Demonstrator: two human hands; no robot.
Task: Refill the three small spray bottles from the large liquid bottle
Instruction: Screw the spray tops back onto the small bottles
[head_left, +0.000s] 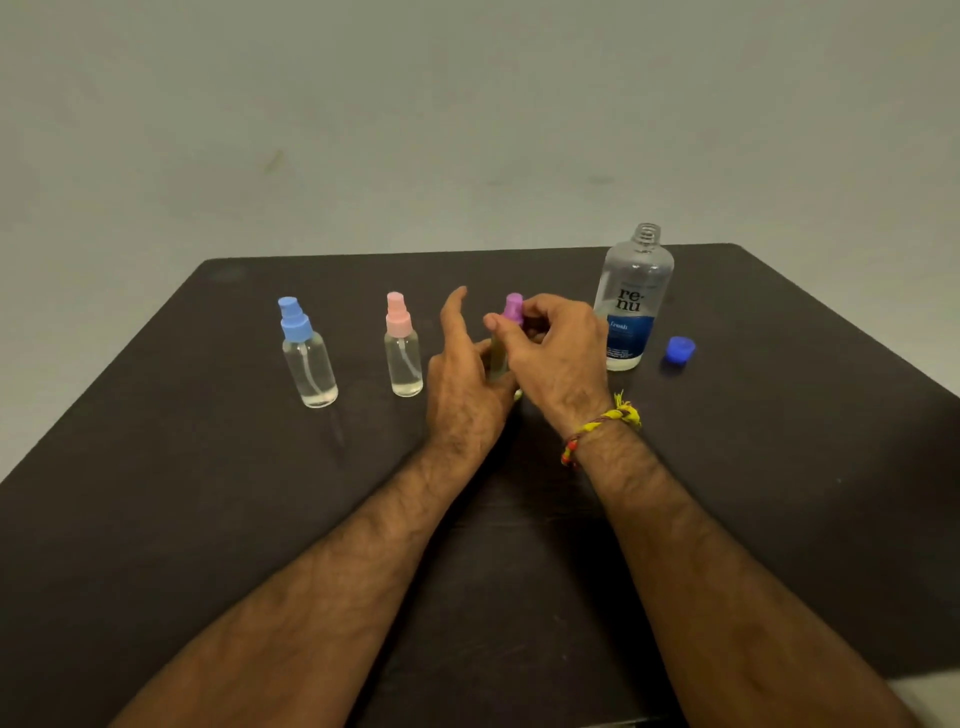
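Note:
Three small clear spray bottles stand on the dark table (208, 493). The blue-topped bottle (307, 356) is at the left, the pink-topped bottle (402, 348) beside it, each with a little liquid at the bottom. The purple-topped bottle (500, 353) stands between my hands. My left hand (465, 379) wraps its body, index finger raised. My right hand (556, 353) pinches the purple spray top (514, 307). The large clear bottle (631, 301) stands uncapped at the right, and its blue cap (679, 349) lies further right.
A pale wall rises behind the table's far edge. My right wrist wears a yellow and red thread band (602, 423).

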